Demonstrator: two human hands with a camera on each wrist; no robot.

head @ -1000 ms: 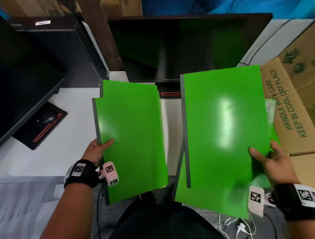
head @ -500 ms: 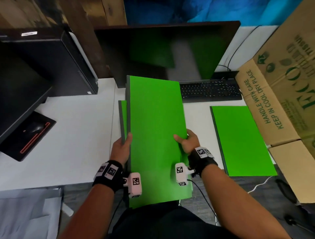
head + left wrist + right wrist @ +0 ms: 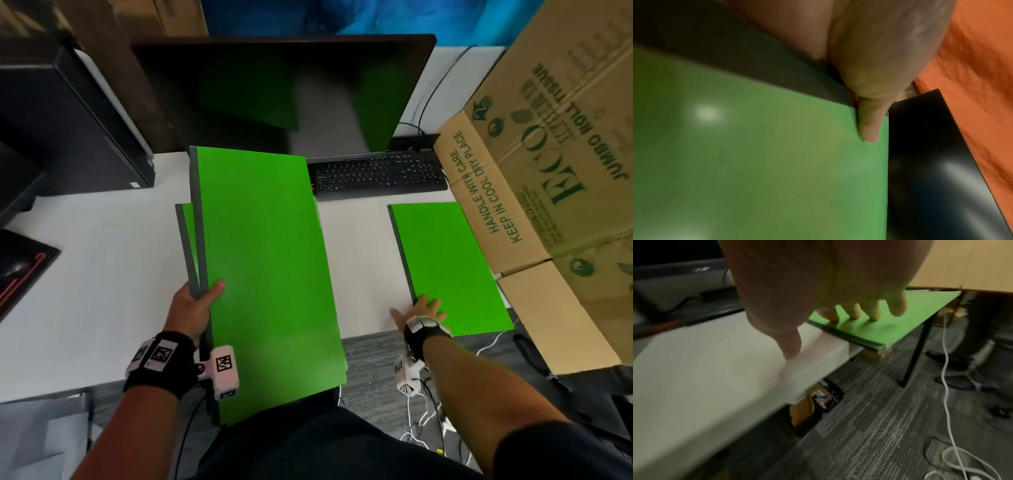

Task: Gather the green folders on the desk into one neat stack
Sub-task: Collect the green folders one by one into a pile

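My left hand (image 3: pixel 197 303) grips two green folders (image 3: pixel 267 274) by their dark spine edge, thumb (image 3: pixel 869 128) on the top cover; the lower folder (image 3: pixel 188 233) peeks out at the left. They are held tilted above the white desk (image 3: pixel 102 267). Another green folder (image 3: pixel 448 267) lies flat at the desk's right front, its near corner (image 3: pixel 879 344) overhanging the edge. My right hand (image 3: pixel 419 310) is spread open, fingertips (image 3: pixel 853 314) on that folder's near-left corner and thumb on the desk.
A black keyboard (image 3: pixel 376 174) and a dark monitor (image 3: pixel 281 92) stand behind the folders. A large cardboard box (image 3: pixel 548 192) crowds the right side, over the flat folder's far edge. A black computer tower (image 3: pixel 68 126) stands at the left. White cables (image 3: pixel 947 386) trail on the carpet.
A second ago each hand held a folder; they were brought together into my left hand. My right hand has since let go and moved right onto the folder lying on the desk.
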